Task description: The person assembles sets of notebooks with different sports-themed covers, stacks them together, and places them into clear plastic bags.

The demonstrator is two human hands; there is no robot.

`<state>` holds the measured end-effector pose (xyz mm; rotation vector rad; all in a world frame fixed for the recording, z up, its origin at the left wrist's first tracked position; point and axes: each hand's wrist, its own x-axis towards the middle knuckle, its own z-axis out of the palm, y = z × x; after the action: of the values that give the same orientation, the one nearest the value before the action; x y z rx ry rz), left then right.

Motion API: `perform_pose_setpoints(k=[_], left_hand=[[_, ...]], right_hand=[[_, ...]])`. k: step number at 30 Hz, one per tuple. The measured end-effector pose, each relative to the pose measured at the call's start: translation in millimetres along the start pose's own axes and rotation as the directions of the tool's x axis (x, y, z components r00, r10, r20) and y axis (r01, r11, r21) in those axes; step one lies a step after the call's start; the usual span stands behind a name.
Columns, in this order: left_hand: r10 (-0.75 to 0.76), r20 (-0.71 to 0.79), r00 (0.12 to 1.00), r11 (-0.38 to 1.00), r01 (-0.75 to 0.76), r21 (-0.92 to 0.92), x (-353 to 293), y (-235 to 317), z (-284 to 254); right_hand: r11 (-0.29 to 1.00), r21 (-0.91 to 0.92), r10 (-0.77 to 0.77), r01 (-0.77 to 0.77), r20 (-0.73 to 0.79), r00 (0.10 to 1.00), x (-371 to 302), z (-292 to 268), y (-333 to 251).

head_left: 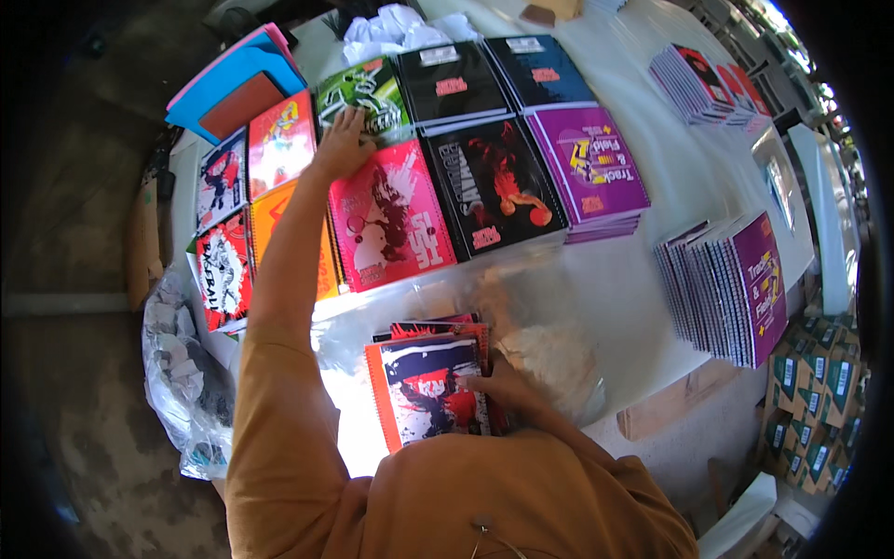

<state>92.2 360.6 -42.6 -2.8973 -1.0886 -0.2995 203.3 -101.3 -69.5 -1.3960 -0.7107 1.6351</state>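
Observation:
My left hand (345, 147) reaches out over the rows of notebooks, its fingers lying on the lower part of a green spiral notebook (368, 91). Just below that hand is a pink notebook (391, 219), and an orange one (287, 228) is partly covered by my forearm. Close to my body, my right hand (503, 384) grips the right side of a small stack of notebooks (430, 387). On top of this stack is a white, navy and red cover, with an orange one and others showing behind it.
Black notebooks (494, 182) and a purple pile (591, 163) continue the rows rightward. A tall purple-covered pile (722, 289) stands at the table's right, with another pile (703, 88) beyond. Clear plastic (186, 373) hangs at the left edge; patterned boxes (810, 401) lie lower right.

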Motion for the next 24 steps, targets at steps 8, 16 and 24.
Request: perform_pose_setpoints(k=[8, 16, 24], left_hand=[[-0.209, -0.188, 0.960, 0.954, 0.158, -0.255, -11.7, -1.5, -36.4], [-0.264, -0.862, 0.433, 0.962, 0.181, -0.204, -216.3, 136.2, -163.4], [0.118, 0.013, 0.993, 0.881, -0.098, -0.462, -413.3, 263.3, -85.9]], right_hand=[[0.980, 0.123, 0.160, -0.158, -0.009, 0.987, 1.5, -0.6, -4.5], [0.981, 0.191, -0.029, 0.028, -0.001, 1.000, 10.4, -6.1, 13.4], [0.990, 0.048, -0.133, 0.130, 0.068, 0.989, 8.0, -0.6, 6.2]])
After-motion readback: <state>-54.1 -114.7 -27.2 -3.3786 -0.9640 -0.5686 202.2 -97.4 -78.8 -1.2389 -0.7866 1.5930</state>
